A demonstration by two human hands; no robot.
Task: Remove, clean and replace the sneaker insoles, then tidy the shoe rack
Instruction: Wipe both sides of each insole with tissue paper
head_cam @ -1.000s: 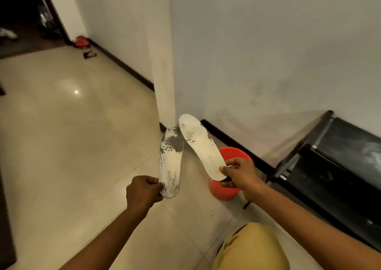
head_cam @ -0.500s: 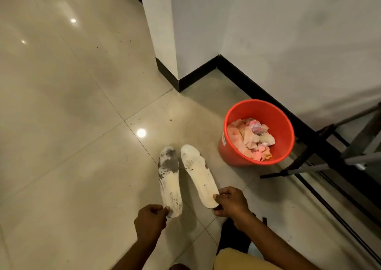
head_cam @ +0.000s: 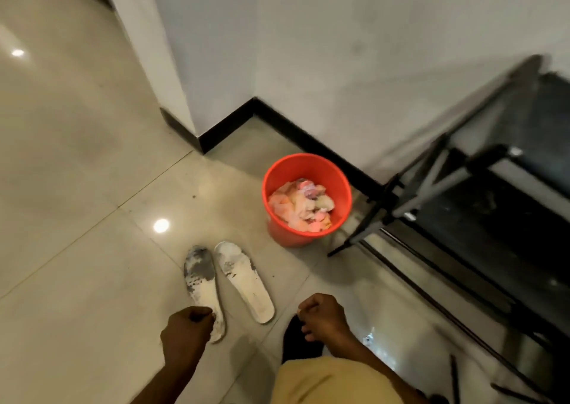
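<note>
Two white insoles lie side by side on the tiled floor. The left insole (head_cam: 202, 283) has dark grey grime over its toe half. The right insole (head_cam: 246, 280) is cleaner, with a few dark specks. My left hand (head_cam: 186, 334) is closed at the heel edge of the left insole and overlaps it. My right hand (head_cam: 322, 315) is curled shut a little to the right of the right insole's heel, touching nothing. The black shoe rack (head_cam: 509, 218) stands against the wall on the right.
An orange bucket (head_cam: 308, 161) with pale rags in it stands between the insoles and the rack's leg. A dark foot or shoe (head_cam: 294, 342) shows under my right hand, above my tan-clad knee (head_cam: 333, 382). A wall corner with black skirting (head_cam: 228, 129) juts out behind.
Both insoles came down from the air onto the floor. My right hand let go of its insole and drew back to the right. The camera tilted down toward the floor.
</note>
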